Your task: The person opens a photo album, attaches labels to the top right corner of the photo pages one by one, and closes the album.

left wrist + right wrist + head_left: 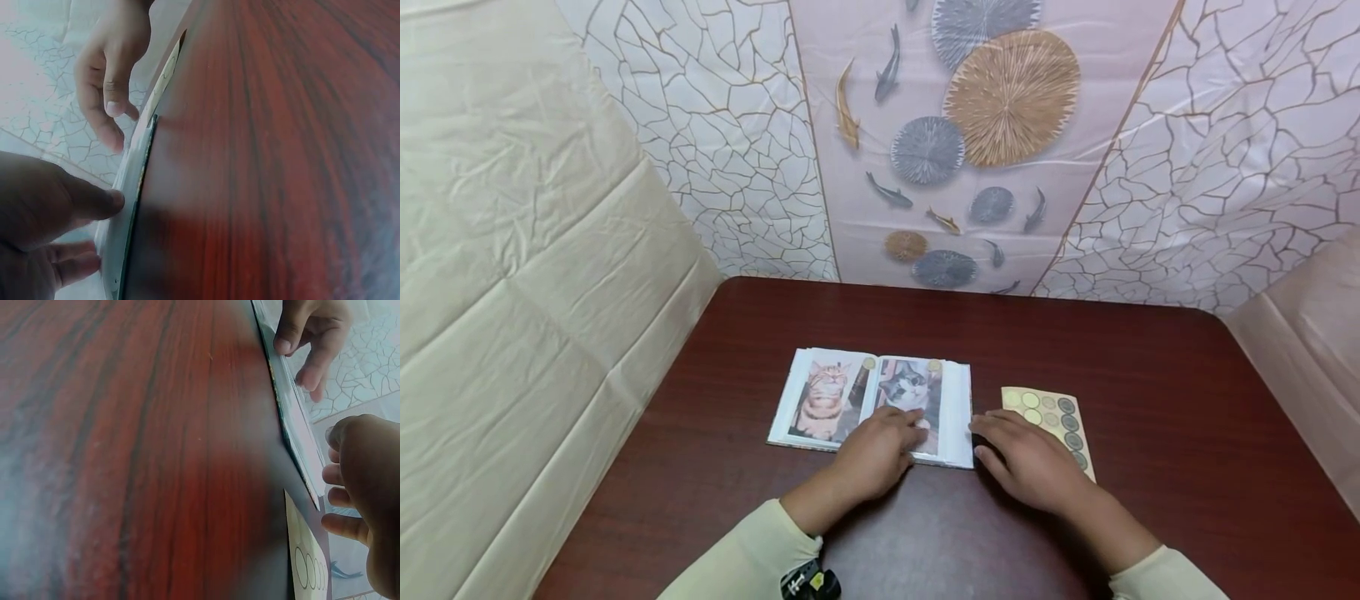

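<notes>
the open photo album with white pages (872,392) lies flat on the dark red-brown wood-grain table (760,333), at 12 o'clock from the person, probably so both pictures face up. the left hand (880,450) rests at its 5 o'clock edge, fingers loose and grasping nothing visible, perhaps steadying the page or smoothing the small pale disc (922,423) by the fingertips. the right hand (1033,462), relaxed and holding nothing seen, is just beside the 4 o'clock edge. the cream rectangular sheet of round stickers (1051,417) lies at 3 o'clock, seemingly for easy reach. the album shows an orange tabby cat picture (822,404) towards 9 o'clock and a grey-and-white cat picture (907,385) towards 3, each with a gold disc near its 1 o'clock corner
</notes>
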Demonstrator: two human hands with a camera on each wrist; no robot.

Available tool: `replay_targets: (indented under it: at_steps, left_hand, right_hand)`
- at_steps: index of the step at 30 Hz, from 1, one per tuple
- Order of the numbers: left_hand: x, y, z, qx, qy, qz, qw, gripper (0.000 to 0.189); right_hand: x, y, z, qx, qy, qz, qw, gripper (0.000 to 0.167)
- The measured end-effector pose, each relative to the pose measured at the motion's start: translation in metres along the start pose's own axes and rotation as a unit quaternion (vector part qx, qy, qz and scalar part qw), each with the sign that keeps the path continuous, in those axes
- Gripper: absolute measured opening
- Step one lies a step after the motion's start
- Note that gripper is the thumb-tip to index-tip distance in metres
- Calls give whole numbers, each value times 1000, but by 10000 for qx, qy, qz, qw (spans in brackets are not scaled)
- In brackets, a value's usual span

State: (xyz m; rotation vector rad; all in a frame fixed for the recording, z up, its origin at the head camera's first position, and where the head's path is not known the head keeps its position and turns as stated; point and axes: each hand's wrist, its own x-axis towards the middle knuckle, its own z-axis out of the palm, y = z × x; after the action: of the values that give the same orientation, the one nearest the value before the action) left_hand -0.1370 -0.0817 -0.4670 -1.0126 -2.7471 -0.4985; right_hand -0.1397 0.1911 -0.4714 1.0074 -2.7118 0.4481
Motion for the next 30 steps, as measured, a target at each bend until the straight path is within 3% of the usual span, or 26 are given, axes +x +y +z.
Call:
replay_targets:
  at_steps: [5, 13, 22, 30]
  left_hand:
    - [0, -1, 0, 196, -244, -331, 9990, 31]
    - [0, 0, -2, 233, -389, -330, 9984, 22]
    - [-2, -2, -4, -380, -141, -528, 9978, 21]
    - [-5, -1, -7, -879, 171, -726, 9933, 32]
  right_hand:
    - [-4, -1, -1, -17, -24, 44, 10000, 36]
    - [-9, -4, -2, 14, -10, 98, 10000, 36]
    - [-10, -11, 2, 49, 24, -106, 9999, 42]
    - [-10, -16, 6, 173, -75, -353, 9992, 55]
